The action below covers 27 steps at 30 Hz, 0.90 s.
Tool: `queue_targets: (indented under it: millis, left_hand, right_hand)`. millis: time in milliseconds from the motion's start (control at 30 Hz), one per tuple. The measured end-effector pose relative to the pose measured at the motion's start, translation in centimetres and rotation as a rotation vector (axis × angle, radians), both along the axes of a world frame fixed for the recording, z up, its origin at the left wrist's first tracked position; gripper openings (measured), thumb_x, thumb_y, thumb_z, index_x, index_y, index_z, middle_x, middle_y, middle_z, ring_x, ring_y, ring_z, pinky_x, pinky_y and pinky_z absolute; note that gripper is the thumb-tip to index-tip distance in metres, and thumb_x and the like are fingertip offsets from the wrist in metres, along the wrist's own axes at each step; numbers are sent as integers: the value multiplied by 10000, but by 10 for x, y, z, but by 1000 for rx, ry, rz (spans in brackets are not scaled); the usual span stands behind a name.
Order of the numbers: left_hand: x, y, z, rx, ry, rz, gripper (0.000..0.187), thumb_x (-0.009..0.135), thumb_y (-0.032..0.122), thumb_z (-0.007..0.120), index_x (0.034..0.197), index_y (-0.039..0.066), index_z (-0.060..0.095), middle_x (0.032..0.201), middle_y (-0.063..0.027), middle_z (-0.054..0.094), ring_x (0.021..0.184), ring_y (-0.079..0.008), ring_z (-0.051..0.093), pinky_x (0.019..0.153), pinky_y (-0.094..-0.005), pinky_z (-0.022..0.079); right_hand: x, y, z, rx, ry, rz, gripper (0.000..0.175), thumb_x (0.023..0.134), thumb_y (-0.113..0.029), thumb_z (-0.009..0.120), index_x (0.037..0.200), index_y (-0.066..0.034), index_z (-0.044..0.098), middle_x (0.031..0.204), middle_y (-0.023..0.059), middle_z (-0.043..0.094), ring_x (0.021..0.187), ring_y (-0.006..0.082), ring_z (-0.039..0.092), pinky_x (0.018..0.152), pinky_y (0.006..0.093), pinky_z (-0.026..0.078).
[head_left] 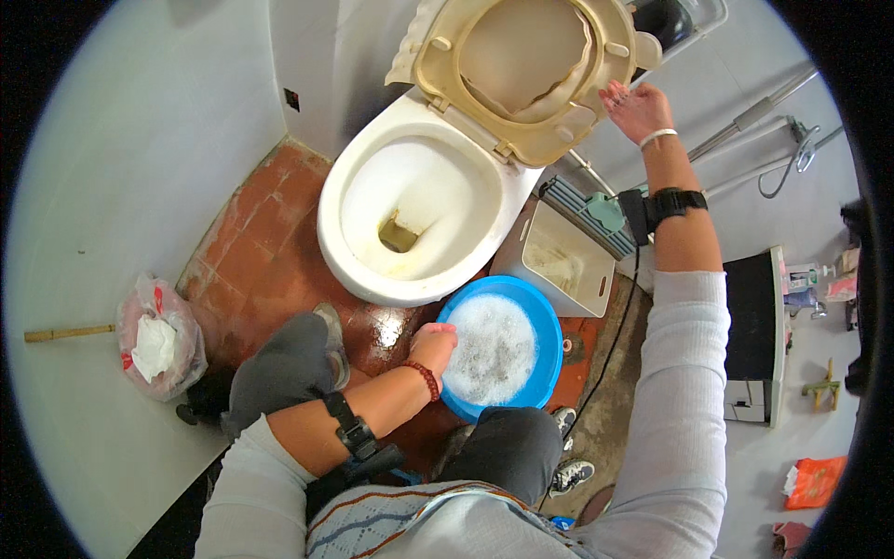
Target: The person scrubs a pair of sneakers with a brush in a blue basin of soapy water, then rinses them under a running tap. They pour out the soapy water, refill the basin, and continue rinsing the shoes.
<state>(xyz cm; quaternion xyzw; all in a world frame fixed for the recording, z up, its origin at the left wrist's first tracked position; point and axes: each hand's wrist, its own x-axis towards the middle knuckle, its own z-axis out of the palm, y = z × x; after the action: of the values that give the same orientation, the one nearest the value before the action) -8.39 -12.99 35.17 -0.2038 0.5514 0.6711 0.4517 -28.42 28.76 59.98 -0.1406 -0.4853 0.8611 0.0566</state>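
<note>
In front of me stands a white toilet bowl (424,279) with its yellowed seat (534,143) and lid raised. Brownish staining surrounds the drain at its bottom. My right hand (641,112) is beside the seat's right edge, wet, fingers loosely curled, with no object visible in it; contact with the seat is unclear. A blue plastic basin (548,349) full of white suds (492,349) sits on the floor before the bowl. My left hand (431,353) is at the basin's left rim, fingers curled; what they hold, if anything, is hidden.
Right of the bowl stand a pale plastic bin (513,258) and a flat mop head (587,213). A black cable (614,328) hangs from my right wrist strap. A bagged waste bin (188,342) stands at left by a wooden stick (70,333). Another person's shoes (573,476) show below right.
</note>
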Motion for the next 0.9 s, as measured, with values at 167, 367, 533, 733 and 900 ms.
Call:
queue_targets:
  millis: [167,367,533,733,900]
  left_hand:
    - [-7,3,1,-39,-62,-39,360,714,132,600,1070,160,561,1003,-19,561,1009,-173,504,955,-501,243]
    - [-7,11,-4,-64,-47,-59,337,725,135,598,1058,176,564,991,10,559,992,-157,507,904,-459,268]
    - [0,29,-29,-94,11,-78,299,735,137,603,1032,166,587,968,9,577,943,-158,521,871,-460,279]
    - [4,43,-96,-184,102,-323,273,760,160,616,1025,93,615,1003,-53,605,929,-208,542,790,-396,424]
    - [-1,48,-148,-367,133,-634,318,766,270,623,979,41,679,963,-113,642,891,-252,581,743,-433,449]
  right_hand:
    - [-23,23,-20,158,61,-163,364,771,-114,462,1065,100,467,950,200,577,927,364,558,792,399,467]
    - [-21,18,-22,137,124,-98,342,809,-75,448,1123,61,467,955,167,606,908,295,593,753,342,479]
    - [64,-7,-45,197,250,177,443,892,-214,513,1261,28,470,1021,88,624,963,238,598,886,309,473]
    - [267,24,-206,384,-49,67,397,869,-295,584,1190,-66,535,851,-17,559,758,118,528,771,277,462]
    - [470,15,-404,948,-729,-312,456,860,-163,585,1280,-13,490,1201,178,562,1106,307,539,952,402,441]
